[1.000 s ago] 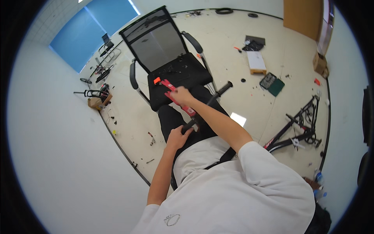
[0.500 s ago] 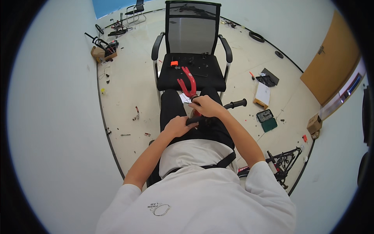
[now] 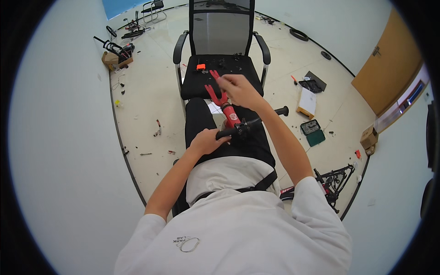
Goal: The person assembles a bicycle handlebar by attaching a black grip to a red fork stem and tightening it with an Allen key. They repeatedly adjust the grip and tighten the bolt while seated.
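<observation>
My left hand [image 3: 207,142] is closed round the left end of a black handlebar [image 3: 225,133] over my lap. The bar joins a stem clamp [image 3: 243,129] at a short red frame tube [image 3: 232,114] with a round white badge. From the tube's far end, a red bicycle fork [image 3: 211,95] points away from me toward the chair. My right hand [image 3: 240,93] is over the fork's right leg, fingers curled together. Whatever they may hold is hidden, and I cannot tell if they touch the fork. The bar's right grip [image 3: 283,111] sticks out beyond my right forearm.
A black mesh office chair [image 3: 221,34] faces me, with a small orange piece [image 3: 201,67] and dark parts on its seat. Right on the floor: a green case of small parts [image 3: 315,138], a white box [image 3: 306,101], a bicycle frame [image 3: 337,183]. Bike parts [image 3: 120,51] lie far left.
My right hand has left the tube by the fork crown and moved away from me, over the fork's right leg. The red tube is now uncovered. My left hand stays on the bar.
</observation>
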`<state>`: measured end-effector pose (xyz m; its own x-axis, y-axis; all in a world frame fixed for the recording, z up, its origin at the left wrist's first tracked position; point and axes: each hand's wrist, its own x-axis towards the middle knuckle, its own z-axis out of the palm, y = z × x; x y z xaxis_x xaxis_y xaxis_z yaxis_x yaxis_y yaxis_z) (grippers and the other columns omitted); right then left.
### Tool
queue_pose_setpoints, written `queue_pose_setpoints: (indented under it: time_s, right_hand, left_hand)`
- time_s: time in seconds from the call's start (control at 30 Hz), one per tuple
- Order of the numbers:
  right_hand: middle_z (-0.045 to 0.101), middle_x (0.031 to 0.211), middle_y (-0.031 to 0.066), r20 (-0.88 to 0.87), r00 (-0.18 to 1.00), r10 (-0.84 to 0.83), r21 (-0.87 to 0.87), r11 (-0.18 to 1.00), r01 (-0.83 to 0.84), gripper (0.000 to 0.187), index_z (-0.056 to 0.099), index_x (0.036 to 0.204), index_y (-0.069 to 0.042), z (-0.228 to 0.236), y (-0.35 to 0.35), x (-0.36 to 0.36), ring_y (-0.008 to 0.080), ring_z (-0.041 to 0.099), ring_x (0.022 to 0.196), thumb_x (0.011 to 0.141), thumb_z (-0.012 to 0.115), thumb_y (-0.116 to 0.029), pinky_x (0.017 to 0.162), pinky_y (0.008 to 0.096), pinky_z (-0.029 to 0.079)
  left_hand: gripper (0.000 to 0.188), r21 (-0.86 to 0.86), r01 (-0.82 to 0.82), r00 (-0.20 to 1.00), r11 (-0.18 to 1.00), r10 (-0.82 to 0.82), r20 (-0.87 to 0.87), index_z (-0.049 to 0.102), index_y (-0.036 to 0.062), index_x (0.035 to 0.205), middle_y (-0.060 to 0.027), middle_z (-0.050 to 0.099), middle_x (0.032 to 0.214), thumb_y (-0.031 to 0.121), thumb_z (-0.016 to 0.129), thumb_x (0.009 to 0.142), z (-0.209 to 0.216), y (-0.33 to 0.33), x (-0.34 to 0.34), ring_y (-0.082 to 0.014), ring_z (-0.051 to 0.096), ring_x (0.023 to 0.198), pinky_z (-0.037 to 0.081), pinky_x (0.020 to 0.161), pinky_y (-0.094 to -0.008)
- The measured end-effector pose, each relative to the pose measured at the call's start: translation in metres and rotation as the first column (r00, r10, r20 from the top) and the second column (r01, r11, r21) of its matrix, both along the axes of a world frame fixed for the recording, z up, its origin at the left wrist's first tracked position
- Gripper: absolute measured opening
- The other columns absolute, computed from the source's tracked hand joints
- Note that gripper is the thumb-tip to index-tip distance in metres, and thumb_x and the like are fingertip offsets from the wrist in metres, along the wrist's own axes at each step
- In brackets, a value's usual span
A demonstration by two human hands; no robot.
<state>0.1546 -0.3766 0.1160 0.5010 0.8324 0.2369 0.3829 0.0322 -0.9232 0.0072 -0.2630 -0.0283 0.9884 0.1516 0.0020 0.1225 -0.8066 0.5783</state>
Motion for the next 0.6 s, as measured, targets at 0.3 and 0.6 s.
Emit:
queue_pose_setpoints:
  time_s: [0.3,0.6]
  right_hand:
    - [0.032,0.061,-0.0053,-0.627,0.778,-0.025,-0.135,0.988,-0.077,0.031,0.047,0.081,-0.008,-0.074,-0.009,0.011,0.0067,0.026,0.047,0.107,0.048,-0.026,0.042,0.0262,0.022]
    - [0.040,0.057,-0.0020,-0.382,0.922,-0.067,-0.264,0.964,-0.039,0.032,0.052,0.082,-0.002,-0.090,-0.002,0.009,0.0085,0.034,0.041,0.105,0.049,-0.024,0.039,0.0284,0.028]
  left_hand:
    - [0.061,0.006,-0.034,0.999,0.999,0.034,-0.036,0.070,-0.0032,0.091,-0.0241,0.069,0.079,0.058,0.065,0.090,0.006,-0.003,0.001,-0.0407,0.069,0.078,0.055,0.072,-0.0452]
    - [0.063,0.002,-0.037,0.999,0.999,0.037,-0.027,0.071,-0.0030,0.092,-0.0233,0.070,0.079,0.060,0.064,0.089,0.002,-0.003,0.000,-0.0402,0.069,0.078,0.055,0.072,-0.0451]
